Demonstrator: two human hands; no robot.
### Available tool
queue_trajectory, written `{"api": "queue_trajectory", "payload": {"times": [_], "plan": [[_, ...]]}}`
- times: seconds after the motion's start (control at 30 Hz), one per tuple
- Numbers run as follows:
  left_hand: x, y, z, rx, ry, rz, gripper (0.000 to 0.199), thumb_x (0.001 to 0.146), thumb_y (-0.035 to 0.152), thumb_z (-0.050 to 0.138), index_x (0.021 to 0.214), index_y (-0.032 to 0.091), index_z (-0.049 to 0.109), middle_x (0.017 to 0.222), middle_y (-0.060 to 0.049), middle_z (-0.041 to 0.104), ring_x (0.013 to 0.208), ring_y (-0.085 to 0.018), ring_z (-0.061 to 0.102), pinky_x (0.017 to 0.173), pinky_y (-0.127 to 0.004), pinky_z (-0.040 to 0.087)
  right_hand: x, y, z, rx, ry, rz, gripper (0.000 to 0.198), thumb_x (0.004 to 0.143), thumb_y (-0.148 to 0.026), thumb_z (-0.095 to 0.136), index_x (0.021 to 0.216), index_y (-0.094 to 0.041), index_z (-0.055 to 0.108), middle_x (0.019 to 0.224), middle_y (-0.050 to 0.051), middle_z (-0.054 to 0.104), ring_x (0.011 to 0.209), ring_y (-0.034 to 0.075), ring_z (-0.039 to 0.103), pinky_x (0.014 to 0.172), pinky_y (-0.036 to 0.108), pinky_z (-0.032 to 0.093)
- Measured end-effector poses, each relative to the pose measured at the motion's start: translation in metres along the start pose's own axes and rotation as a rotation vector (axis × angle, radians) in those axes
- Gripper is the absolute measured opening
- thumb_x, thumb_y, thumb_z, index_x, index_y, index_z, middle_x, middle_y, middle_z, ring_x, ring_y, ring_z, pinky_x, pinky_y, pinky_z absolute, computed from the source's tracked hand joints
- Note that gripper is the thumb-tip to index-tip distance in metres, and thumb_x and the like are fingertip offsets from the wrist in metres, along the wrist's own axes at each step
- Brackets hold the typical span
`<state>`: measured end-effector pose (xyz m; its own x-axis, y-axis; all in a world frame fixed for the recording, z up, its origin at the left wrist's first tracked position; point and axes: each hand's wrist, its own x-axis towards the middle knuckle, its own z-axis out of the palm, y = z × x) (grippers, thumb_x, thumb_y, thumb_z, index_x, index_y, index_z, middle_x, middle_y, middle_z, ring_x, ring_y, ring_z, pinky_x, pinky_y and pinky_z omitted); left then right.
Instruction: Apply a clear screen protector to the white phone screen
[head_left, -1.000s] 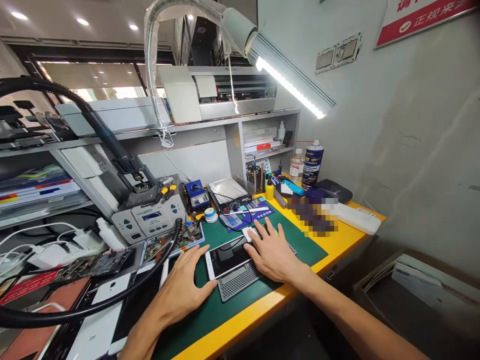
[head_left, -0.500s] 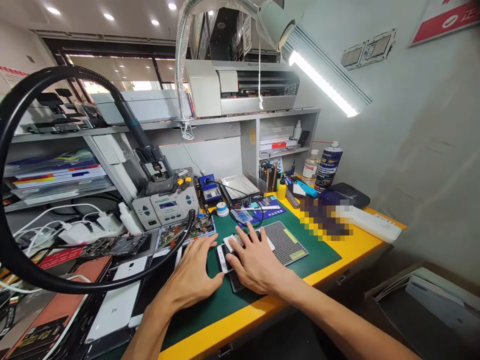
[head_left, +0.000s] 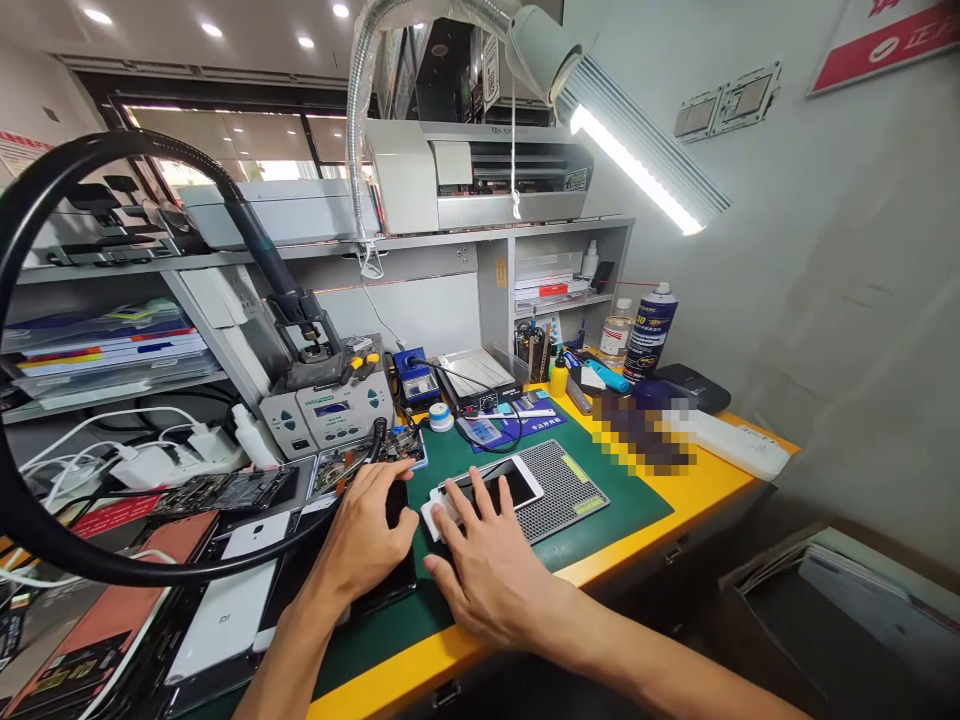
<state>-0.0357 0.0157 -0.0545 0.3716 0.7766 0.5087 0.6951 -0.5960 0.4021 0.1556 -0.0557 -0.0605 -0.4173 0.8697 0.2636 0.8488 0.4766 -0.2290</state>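
Observation:
A white-framed phone [head_left: 525, 482] with a dark screen lies partly on the grey perforated mat [head_left: 566, 497]. My right hand [head_left: 487, 565] rests over it with fingers spread, the fingertips on its screen and near end. Another white edge [head_left: 433, 515] shows under the fingertips at the left; whether it is a second phone I cannot tell. My left hand [head_left: 367, 535] is bent over a flat black phone-like device [head_left: 390, 588], thumb toward its right side and fingers toward its far end. The hand hides most of that device.
Phones and a white phone back [head_left: 229, 610] crowd the left side, under a black hose [head_left: 247, 570]. Behind are a circuit board tray [head_left: 352, 455], a soldering station [head_left: 337, 410] and a small white jar [head_left: 441, 418]. A yellow bottle [head_left: 558, 378] and spray can [head_left: 651, 330] stand farther right.
My left hand has drawn in its fingers, and a black device now shows beneath it. The dark device under my right hand is gone from there. My right hand has shifted down and left.

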Motion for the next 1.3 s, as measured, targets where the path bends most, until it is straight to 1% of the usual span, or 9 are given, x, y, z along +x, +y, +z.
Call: {"api": "queue_trajectory", "payload": {"times": [0.13,0.27,0.4,0.57,0.77,0.9,1.0,1.17,1.3], "plan": [[0.001,-0.001,0.002,0.014,0.032,0.042,0.036,0.08,0.016,0.05,0.115,0.019,0.059,0.106,-0.008,0.065,0.107,-0.028,0.057,0.098,-0.044,0.045,-0.014,-0.007,0.0,0.039,0.002,0.024,0.062,0.102,-0.053,0.027,0.152,-0.017,0.036,0.163,0.017,0.026,0.151,0.044,0.007,0.114,0.074,0.01],[0.001,-0.004,0.004,0.035,0.037,0.068,0.031,0.082,0.019,0.05,0.112,0.02,0.06,0.104,-0.007,0.065,0.105,-0.028,0.058,0.097,-0.043,0.045,-0.023,-0.003,-0.004,0.041,0.028,0.062,0.058,0.102,-0.051,0.031,0.15,-0.02,0.04,0.162,0.018,0.026,0.151,0.044,0.008,0.114,0.073,0.009],[0.001,-0.005,0.005,0.052,0.031,0.061,0.03,0.084,0.021,0.05,0.112,0.02,0.061,0.105,-0.008,0.066,0.106,-0.028,0.058,0.097,-0.043,0.045,-0.031,0.014,-0.009,0.009,0.037,0.128,0.055,0.103,-0.051,0.028,0.148,-0.023,0.043,0.162,0.019,0.026,0.151,0.043,0.011,0.114,0.072,0.009],[-0.001,-0.006,0.004,0.064,0.01,0.042,0.03,0.084,0.025,0.051,0.111,0.021,0.062,0.106,-0.007,0.067,0.107,-0.029,0.059,0.096,-0.043,0.046,-0.042,0.043,-0.019,-0.048,0.031,0.243,0.057,0.103,-0.053,0.025,0.149,-0.026,0.045,0.163,0.015,0.027,0.151,0.044,0.009,0.114,0.072,0.01],[-0.002,-0.01,0.007,0.072,-0.005,0.041,0.029,0.085,0.027,0.051,0.112,0.021,0.061,0.109,-0.008,0.066,0.109,-0.029,0.058,0.098,-0.043,0.045,-0.052,0.066,-0.029,-0.079,0.033,0.347,0.056,0.104,-0.052,0.023,0.148,-0.028,0.047,0.161,0.012,0.034,0.151,0.04,0.014,0.115,0.07,0.011],[-0.002,-0.015,0.009,0.08,-0.014,0.048,0.028,0.087,0.03,0.051,0.112,0.022,0.061,0.11,-0.008,0.066,0.109,-0.028,0.058,0.096,-0.042,0.045,-0.053,0.071,-0.029,-0.062,0.03,0.36,0.059,0.103,-0.055,0.019,0.15,-0.028,0.044,0.161,0.011,0.034,0.151,0.04,0.014,0.115,0.071,0.009],[-0.002,-0.019,0.01,0.089,-0.001,0.071,0.028,0.088,0.031,0.051,0.113,0.022,0.06,0.111,-0.007,0.066,0.11,-0.028,0.057,0.097,-0.042,0.044,-0.05,0.074,-0.027,-0.067,0.042,0.359,0.06,0.103,-0.055,0.019,0.149,-0.027,0.044,0.16,0.012,0.034,0.151,0.041,0.015,0.115,0.071,0.01],[-0.003,-0.023,0.011,0.098,0.025,0.094,0.028,0.087,0.033,0.052,0.111,0.024,0.061,0.11,-0.005,0.067,0.108,-0.028,0.059,0.094,-0.04,0.045,-0.038,0.079,-0.026,-0.095,0.067,0.332,0.059,0.103,-0.053,0.019,0.147,-0.024,0.047,0.158,0.014,0.038,0.15,0.042,0.018,0.114,0.071,0.013],[-0.002,-0.023,0.012,0.093,0.032,0.085,0.028,0.087,0.032,0.053,0.111,0.023,0.062,0.11,-0.005,0.067,0.108,-0.027,0.059,0.095,-0.041,0.045,-0.025,0.084,-0.027,-0.125,0.057,0.304,0.058,0.104,-0.051,0.021,0.146,-0.022,0.048,0.157,0.016,0.039,0.148,0.044,0.022,0.112,0.072,0.016]]}}
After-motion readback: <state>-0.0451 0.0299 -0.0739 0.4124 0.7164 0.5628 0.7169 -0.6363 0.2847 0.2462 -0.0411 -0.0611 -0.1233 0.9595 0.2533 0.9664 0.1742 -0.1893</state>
